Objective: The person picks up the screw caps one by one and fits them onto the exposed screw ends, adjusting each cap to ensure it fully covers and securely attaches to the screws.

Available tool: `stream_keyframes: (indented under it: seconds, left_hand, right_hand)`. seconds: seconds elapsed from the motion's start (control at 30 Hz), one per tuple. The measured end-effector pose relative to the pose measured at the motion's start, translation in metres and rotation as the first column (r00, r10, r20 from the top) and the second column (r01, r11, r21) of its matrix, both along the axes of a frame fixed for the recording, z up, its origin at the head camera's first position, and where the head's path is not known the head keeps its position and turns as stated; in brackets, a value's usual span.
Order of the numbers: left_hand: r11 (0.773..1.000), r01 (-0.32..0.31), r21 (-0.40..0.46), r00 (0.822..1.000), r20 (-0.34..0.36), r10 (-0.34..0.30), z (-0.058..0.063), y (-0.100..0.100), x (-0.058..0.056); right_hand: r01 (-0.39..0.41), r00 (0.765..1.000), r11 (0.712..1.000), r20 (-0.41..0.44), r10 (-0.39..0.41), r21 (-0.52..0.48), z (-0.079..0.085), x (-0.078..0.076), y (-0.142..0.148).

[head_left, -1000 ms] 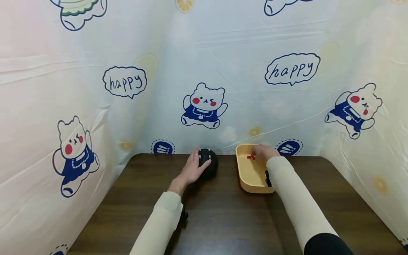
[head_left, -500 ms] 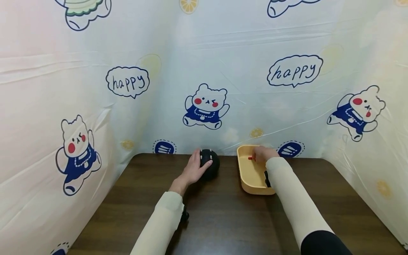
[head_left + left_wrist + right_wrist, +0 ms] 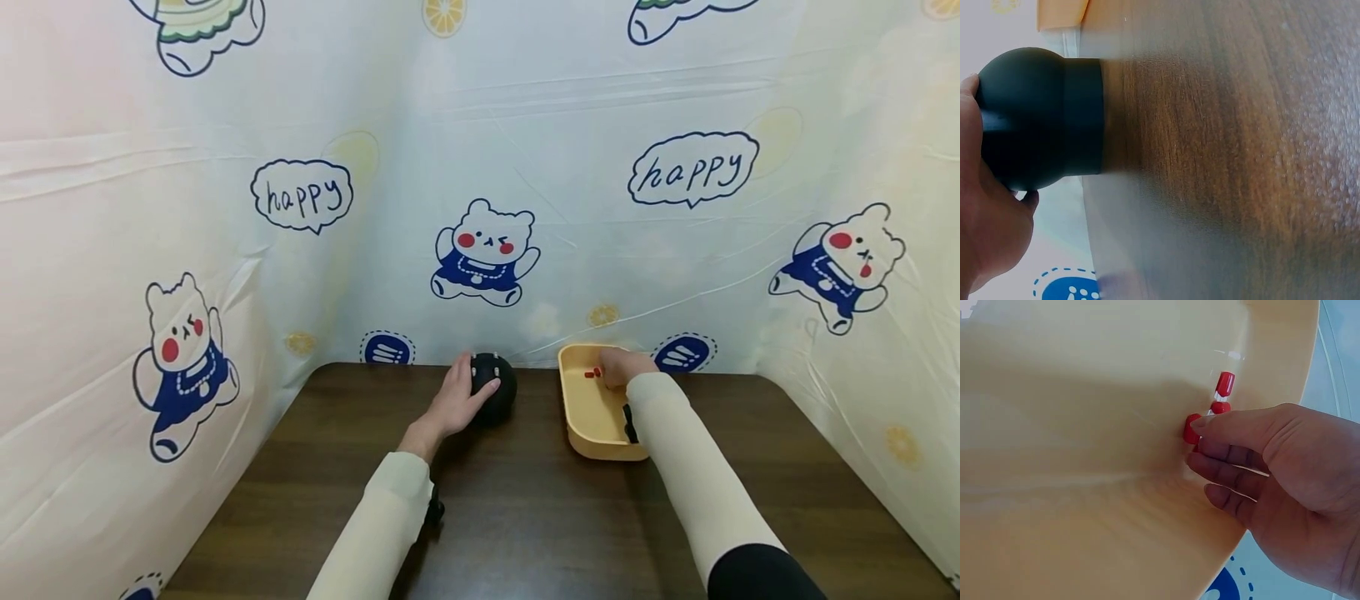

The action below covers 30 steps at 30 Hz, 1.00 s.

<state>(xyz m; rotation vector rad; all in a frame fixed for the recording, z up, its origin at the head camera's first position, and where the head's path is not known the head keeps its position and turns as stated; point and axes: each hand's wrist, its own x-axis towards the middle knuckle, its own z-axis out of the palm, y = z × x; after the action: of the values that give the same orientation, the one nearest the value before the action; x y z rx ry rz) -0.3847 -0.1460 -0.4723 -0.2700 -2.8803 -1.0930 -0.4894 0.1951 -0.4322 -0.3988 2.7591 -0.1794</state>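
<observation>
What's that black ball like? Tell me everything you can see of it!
The black ball is smooth and dull, maybe plastic, with a short, straight-sided base. Small pale spots dot its top. It stands upright near the table's far edge, left of the tray. The left grip holds its side.

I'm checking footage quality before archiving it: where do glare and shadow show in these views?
Left wrist: speckled glare brightens the table toward the picture's right edge, and the black object shows a faint sheen; right wrist: a soft shadow darkens the tray beside the right hand; head: a shadow lies beside the left sleeve.
</observation>
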Motion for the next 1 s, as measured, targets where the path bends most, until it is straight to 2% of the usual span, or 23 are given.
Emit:
stream_keyframes:
  seconds: [0.1, 0.27, 0.43, 0.6, 0.7, 0.8, 1.0]
  left_hand:
    - [1.000, 0.004, -0.002, 1.000, -0.011, -0.004, 0.001, 0.000, 0.001]
    - [1.000, -0.002, -0.010, 1.000, -0.008, 0.002, 0.000, -0.001, 0.000]
    - [1.000, 0.002, -0.015, 1.000, 0.007, -0.002, 0.000, -0.001, -0.001]
    - [1.000, -0.001, -0.020, 1.000, -0.004, 0.001, 0.001, 0.001, -0.001]
    - [1.000, 0.000, -0.011, 1.000, -0.018, -0.001, 0.003, 0.002, 0.001]
    - [1.000, 0.005, -0.002, 1.000, -0.026, -0.005, 0.003, 0.003, 0.004]
    - [1.000, -0.004, -0.015, 0.999, -0.037, 0.004, -0.003, 0.001, 0.000]
  right_hand:
    - [-0.003, 1.000, 1.000, 0.004, 0.003, 0.009, 0.001, 0.000, 0.000]
    - [0.013, 1.000, 0.999, 0.018, -0.013, -0.033, 0.005, 0.006, 0.000]
    - [0.053, 0.995, 0.994, 0.086, -0.044, -0.101, 0.010, 0.012, -0.002]
    - [-0.008, 0.992, 0.986, 0.125, 0.029, -0.167, 0.011, 0.013, 0.003]
    - [-0.095, 0.983, 0.966, 0.132, 0.129, -0.241, 0.010, 0.009, 0.009]
    - [-0.134, 0.972, 0.942, 0.146, 0.186, -0.306, 0.013, 0.012, 0.010]
    - [-0.068, 0.976, 0.901, 0.159, 0.150, -0.428, 0.020, 0.025, 0.003]
